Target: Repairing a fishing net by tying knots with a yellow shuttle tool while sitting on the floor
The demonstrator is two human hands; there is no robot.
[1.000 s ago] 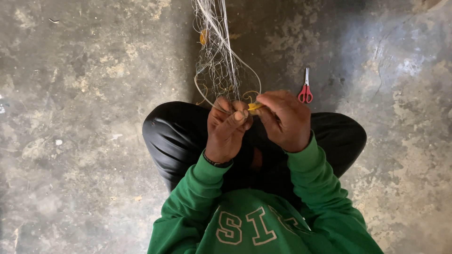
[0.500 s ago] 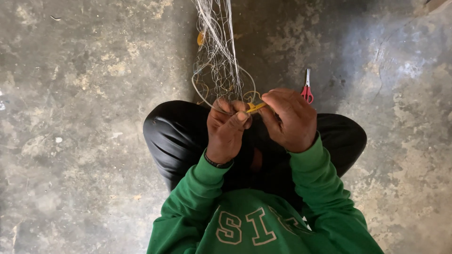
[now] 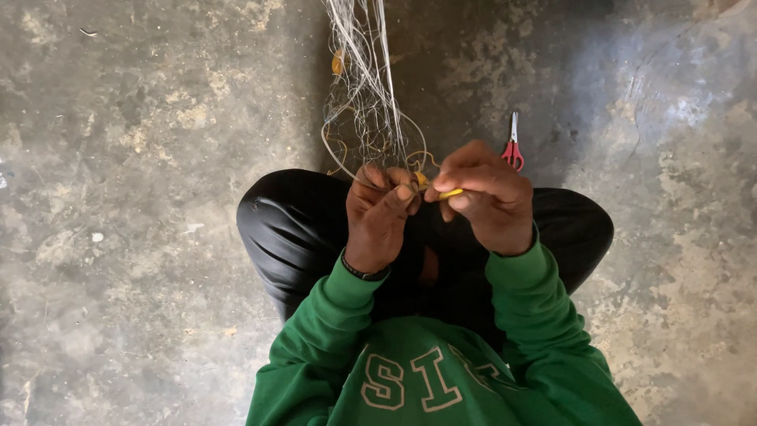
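Head view. Left hand (image 3: 380, 214): fingers pinched shut on pale net strands (image 3: 365, 95), which run up and away across the concrete floor (image 3: 142, 158). Right hand (image 3: 487, 197): fingers closed on a small yellow tool (image 3: 450, 193), possibly a netting needle, its tip just beside the left thumb. Red-handled scissors (image 3: 513, 146): lying on the floor, near the right hand.
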